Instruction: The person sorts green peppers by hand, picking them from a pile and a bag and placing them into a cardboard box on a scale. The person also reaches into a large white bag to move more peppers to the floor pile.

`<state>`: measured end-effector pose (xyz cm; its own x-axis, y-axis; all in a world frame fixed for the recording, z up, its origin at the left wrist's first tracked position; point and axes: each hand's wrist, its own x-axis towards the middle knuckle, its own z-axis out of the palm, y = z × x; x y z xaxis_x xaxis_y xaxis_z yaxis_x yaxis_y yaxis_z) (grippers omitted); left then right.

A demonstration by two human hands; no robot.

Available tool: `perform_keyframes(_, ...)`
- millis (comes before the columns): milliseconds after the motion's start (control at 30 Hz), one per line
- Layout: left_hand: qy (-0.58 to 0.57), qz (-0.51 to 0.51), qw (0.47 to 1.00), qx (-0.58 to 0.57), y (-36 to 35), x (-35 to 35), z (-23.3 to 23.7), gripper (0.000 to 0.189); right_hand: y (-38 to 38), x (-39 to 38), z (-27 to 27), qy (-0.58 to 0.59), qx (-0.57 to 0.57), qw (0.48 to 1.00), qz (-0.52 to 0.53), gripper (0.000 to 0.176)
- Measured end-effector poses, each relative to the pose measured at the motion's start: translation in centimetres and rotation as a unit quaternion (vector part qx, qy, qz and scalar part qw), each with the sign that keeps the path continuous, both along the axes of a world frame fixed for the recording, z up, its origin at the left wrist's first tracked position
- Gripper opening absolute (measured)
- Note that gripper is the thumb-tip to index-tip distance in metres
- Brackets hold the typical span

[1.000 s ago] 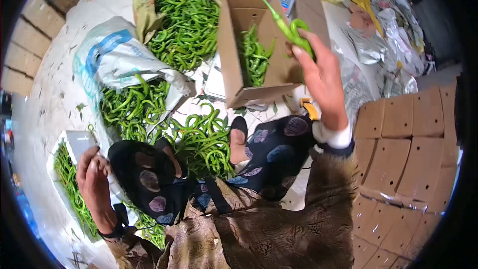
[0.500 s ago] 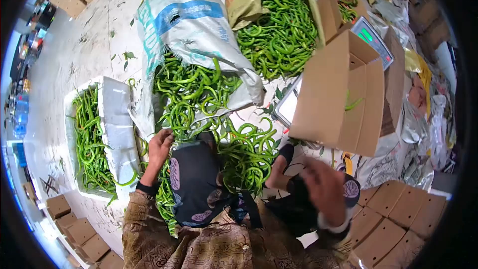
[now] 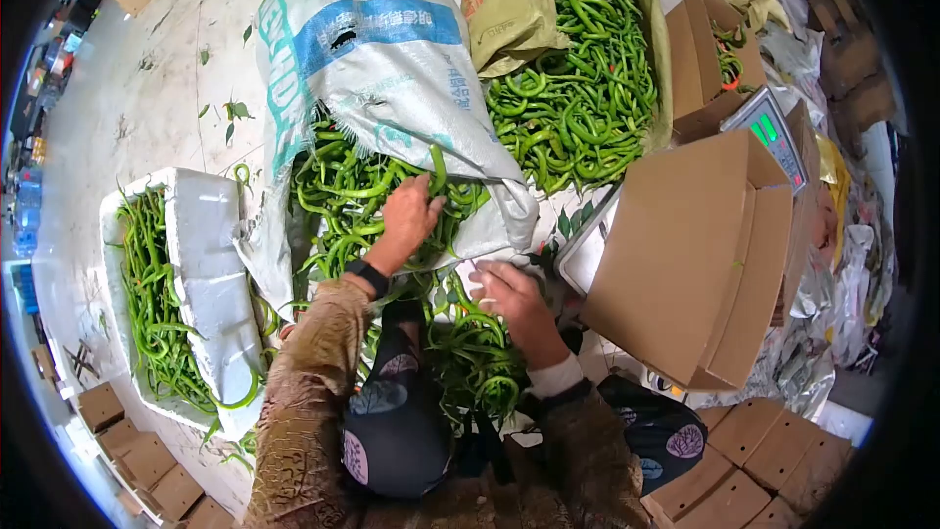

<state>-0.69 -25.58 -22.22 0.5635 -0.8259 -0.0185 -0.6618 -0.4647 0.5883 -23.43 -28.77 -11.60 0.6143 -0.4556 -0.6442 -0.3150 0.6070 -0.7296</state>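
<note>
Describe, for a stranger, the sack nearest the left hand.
Two sacks of green peppers lie on the floor. The left hand rests at the mouth of the nearer sack. It is white with a blue band; the other sack is tan.

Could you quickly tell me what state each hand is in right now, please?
Left hand: laid on the green peppers by the sack; grip cannot be told.
Right hand: open, fingers spread, holding nothing.

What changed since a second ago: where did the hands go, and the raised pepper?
The right hand dropped from above the cardboard box to the loose green peppers in front; the pepper it held up is no longer in it. The left hand moved from beside the foam box onto the peppers spilling from the white sack. Boxes, sack and scale stayed put.
</note>
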Motion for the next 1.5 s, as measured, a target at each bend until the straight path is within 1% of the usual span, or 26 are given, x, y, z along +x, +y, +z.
perform_keyframes(133, -0.034, -0.003, 0.999, 0.04, -2.0, -1.9, -1.6, 0.035, -3.2, 3.1, -5.4, 0.003, 0.074, 0.996, -0.043, 0.039)
perform_keyframes(233, -0.091, -0.136, 0.983, -0.083, 0.4, -3.8, 0.3, 0.025, -4.8, 4.4, -9.1, 0.006, 0.126, 0.987, -0.102, 0.041)
perform_keyframes(300, -0.014, -0.136, 0.981, -0.135, 3.0, -5.7, 0.8, 0.022, -6.6, 5.4, -10.8, -0.004, 0.143, 0.981, -0.135, 0.042)
perform_keyframes(367, 0.117, -0.172, 0.975, -0.083, 6.2, -6.8, 0.5, 0.028, -8.6, 6.5, -12.3, 0.051, 0.066, 0.996, -0.009, 0.051)
perform_keyframes(433, 0.269, -0.187, 0.945, -0.017, 8.6, -8.3, 2.1, 0.026, -10.0, 8.0, -12.0, 0.094, -0.012, 0.995, 0.035, 0.061)
perform_keyframes(500, 0.474, -0.266, 0.832, 0.108, 9.2, -8.8, 4.3, 0.025, -11.5, 8.6, -15.2, 0.094, -0.243, 0.962, 0.08, 0.069)
perform_keyframes(533, 0.432, -0.334, 0.837, 0.041, 9.5, -9.2, 3.5, 0.024, -11.9, 9.8, -12.8, 0.091, -0.286, 0.952, 0.065, 0.074)
perform_keyframes(567, 0.433, -0.334, 0.836, 0.04, 9.5, -8.8, 2.5, 0.024, -12.6, 10.7, -10.3, 0.09, -0.328, 0.939, 0.05, 0.079)
perform_keyframes(633, 0.347, -0.208, 0.912, -0.066, 8.1, -6.5, 1.7, 0.025, -15.4, 12.1, -8.3, -0.076, -0.422, 0.903, -0.024, 0.088)
perform_keyframes(700, 0.136, -0.118, 0.982, -0.064, 5.2, -2.2, 3.2, 0.033, -18.0, 12.7, -5.1, -0.041, -0.408, 0.909, -0.072, 0.09)
perform_keyframes(767, -0.022, -0.131, 0.987, -0.086, 2.8, 1.3, 4.6, 0.042, -19.6, 11.3, -5.1, 0.001, -0.425, 0.905, -0.019, 0.093)
perform_keyframes(833, -0.175, -0.154, 0.972, -0.023, 1.1, 4.5, 3.0, 0.048, -18.7, 9.7, -6.6, 0.098, -0.532, 0.816, 0.206, 0.095)
perform_keyframes(867, -0.25, -0.153, 0.956, 0.013, 1.3, 6.4, 0.3, 0.049, -17.0, 9.3, -7.0, 0.117, -0.581, 0.784, 0.185, 0.081)
perform_keyframes(900, -0.323, -0.153, 0.933, 0.048, 1.7, 8.1, -2.0, 0.05, -16.8, 8.8, -7.8, 0.118, -0.581, 0.784, 0.184, 0.081)
perform_keyframes(933, -0.253, -0.163, 0.933, 0.198, 2.0, 9.2, -2.1, 0.054, -16.7, 8.4, -8.8, 0.158, -0.564, 0.784, 0.208, 0.068)
perform_keyframes(1000, -0.265, -0.193, 0.92, 0.214, 2.2, 9.9, -2.6, 0.07, -16.7, 8.4, -9.6, 0.198, -0.54, 0.785, 0.231, 0.056)
perform_keyframes(1067, -0.23, -0.197, 0.918, 0.257, 1.2, 9.3, -2.5, 0.077, -17.2, 8.8, -9.6, 0.168, -0.483, 0.859, -0.012, 0.029)
perform_keyframes(1100, -0.23, -0.185, 0.914, 0.277, 0.7, 9.2, -3.5, 0.082, -17.9, 8.8, -10.5, 0.167, -0.482, 0.86, -0.011, 0.029)
perform_keyframes(1167, -0.229, -0.17, 0.913, 0.292, 0.1, 9.3, -4.0, 0.087, -19.7, 8.2, -12.9, -0.003, -0.248, 0.945, -0.213, 0.022)
perform_keyframes(1200, -0.187, -0.135, 0.928, 0.294, -0.1, 9.4, -3.9, 0.087, -19.8, 8.0, -12.8, 0.0, -0.253, 0.947, -0.199, 0.02)
perform_keyframes(1300, -0.173, -0.099, 0.936, 0.292, 0.2, 8.5, -5.7, 0.074, -18.1, 7.4, -13.0, 0.153, -0.558, 0.815, -0.04, 0.02)
perform_keyframes(1367, -0.241, -0.141, 0.922, 0.269, 1.6, 7.7, -7.5, 0.055, -15.3, 8.2, -11.0, 0.134, -0.647, 0.75, -0.022, 0.024)
perform_keyframes(1400, -0.243, -0.136, 0.927, 0.252, 2.3, 6.9, -7.2, 0.048, -14.2, 8.2, -11.1, 0.158, -0.643, 0.749, 0.006, 0.025)
perform_keyframes(1433, -0.245, -0.131, 0.931, 0.239, 3.2, 6.4, -6.5, 0.041, -13.0, 8.0, -9.1, 0.098, -0.643, 0.76, 0.016, 0.026)
perform_keyframes(1467, -0.241, -0.148, 0.928, 0.241, 3.9, 6.5, -6.3, 0.039, -11.8, 8.1, -8.6, 0.125, -0.581, 0.804, 0.028, 0.026)
perform_keyframes(1500, -0.238, -0.163, 0.926, 0.244, 4.3, 6.6, -6.0, 0.037, -10.7, 7.9, -9.3, 0.104, -0.603, 0.791, 0.006, 0.026)
